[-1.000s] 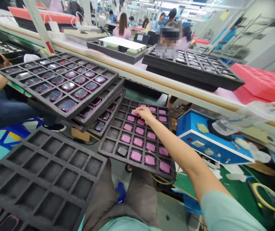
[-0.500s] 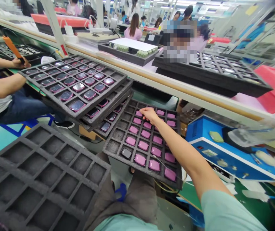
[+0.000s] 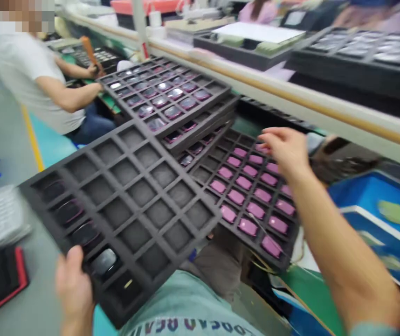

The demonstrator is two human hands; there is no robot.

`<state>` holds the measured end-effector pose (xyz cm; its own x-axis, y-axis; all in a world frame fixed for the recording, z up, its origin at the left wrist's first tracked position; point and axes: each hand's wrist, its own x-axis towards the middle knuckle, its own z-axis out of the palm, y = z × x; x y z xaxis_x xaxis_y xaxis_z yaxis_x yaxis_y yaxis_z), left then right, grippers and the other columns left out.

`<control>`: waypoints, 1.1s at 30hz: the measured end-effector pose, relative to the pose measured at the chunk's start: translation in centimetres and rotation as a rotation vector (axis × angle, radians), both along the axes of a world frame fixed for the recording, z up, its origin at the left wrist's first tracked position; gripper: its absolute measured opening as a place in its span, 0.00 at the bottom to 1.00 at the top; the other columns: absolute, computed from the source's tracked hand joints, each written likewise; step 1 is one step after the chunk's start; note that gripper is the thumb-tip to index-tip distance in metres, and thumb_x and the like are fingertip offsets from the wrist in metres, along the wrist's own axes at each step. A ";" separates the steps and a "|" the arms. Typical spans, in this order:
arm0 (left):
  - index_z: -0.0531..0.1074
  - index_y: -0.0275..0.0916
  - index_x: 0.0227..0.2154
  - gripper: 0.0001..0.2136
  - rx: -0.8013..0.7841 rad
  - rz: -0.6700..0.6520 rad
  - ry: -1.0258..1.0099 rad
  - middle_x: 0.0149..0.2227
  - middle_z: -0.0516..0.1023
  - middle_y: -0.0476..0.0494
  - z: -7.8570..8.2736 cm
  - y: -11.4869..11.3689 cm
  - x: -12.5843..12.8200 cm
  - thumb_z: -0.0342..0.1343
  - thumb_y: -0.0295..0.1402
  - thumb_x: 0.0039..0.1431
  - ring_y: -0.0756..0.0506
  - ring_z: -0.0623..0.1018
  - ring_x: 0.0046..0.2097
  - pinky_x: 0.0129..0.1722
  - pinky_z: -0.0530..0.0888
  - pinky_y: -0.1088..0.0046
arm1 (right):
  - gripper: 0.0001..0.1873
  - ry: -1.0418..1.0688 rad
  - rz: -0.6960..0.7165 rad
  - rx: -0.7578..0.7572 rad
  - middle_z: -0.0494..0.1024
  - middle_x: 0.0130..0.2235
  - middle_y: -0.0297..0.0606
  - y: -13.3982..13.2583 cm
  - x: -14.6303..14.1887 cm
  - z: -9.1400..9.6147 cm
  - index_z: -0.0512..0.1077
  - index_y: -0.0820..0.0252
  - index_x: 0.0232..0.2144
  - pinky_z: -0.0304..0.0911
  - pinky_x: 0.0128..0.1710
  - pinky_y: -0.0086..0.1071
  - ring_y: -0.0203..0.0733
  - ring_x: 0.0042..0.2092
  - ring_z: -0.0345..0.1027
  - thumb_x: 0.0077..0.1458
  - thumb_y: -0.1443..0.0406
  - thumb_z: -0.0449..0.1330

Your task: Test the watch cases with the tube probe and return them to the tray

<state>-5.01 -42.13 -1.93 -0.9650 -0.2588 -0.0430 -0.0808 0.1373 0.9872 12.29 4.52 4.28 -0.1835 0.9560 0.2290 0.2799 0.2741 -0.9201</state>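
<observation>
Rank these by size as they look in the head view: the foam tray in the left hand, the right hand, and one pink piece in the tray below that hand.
1. Foam tray
2. Right hand
3. Pink piece

This is the order as they look; the tray and hand are nearer the camera, so their true sizes are unsure.

At left, a seated co-worker (image 3: 28, 79) in a white T-shirt grips an orange-handled tool (image 3: 88, 52); a blue machine (image 3: 361, 191) stands at right.

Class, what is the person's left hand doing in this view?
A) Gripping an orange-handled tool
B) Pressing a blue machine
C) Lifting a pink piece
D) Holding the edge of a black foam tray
D: the left hand grips the lower edge of the black foam tray.
</observation>
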 end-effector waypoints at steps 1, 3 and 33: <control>0.76 0.39 0.34 0.16 0.057 -0.017 -0.011 0.35 0.82 0.49 -0.3 0.2 0.6 0.65 0.47 0.51 0.37 0.80 0.50 0.54 0.78 0.61 | 0.08 0.008 0.041 0.120 0.83 0.37 0.41 -2.2 0.5 1.1 0.79 0.59 0.42 0.69 0.29 0.31 0.37 0.30 0.75 0.60 0.67 0.64; 0.77 0.38 0.39 0.21 0.193 -0.083 -0.034 0.41 0.84 0.44 -0.8 0.6 1.9 0.65 0.50 0.50 0.37 0.81 0.50 0.55 0.78 0.59 | 0.08 -0.002 0.163 0.341 0.84 0.41 0.43 -7.3 1.3 3.0 0.80 0.54 0.44 0.72 0.35 0.38 0.41 0.35 0.78 0.63 0.62 0.64; 0.72 0.40 0.46 0.32 0.296 -0.170 -0.121 0.45 0.81 0.43 -3.7 -3.4 5.9 0.68 0.60 0.50 0.40 0.80 0.49 0.50 0.76 0.64 | 0.23 -0.058 1.377 0.036 0.84 0.36 0.33 -31.3 -11.9 -3.7 0.70 0.59 0.57 0.72 0.38 0.32 0.38 0.34 0.77 0.59 0.71 0.60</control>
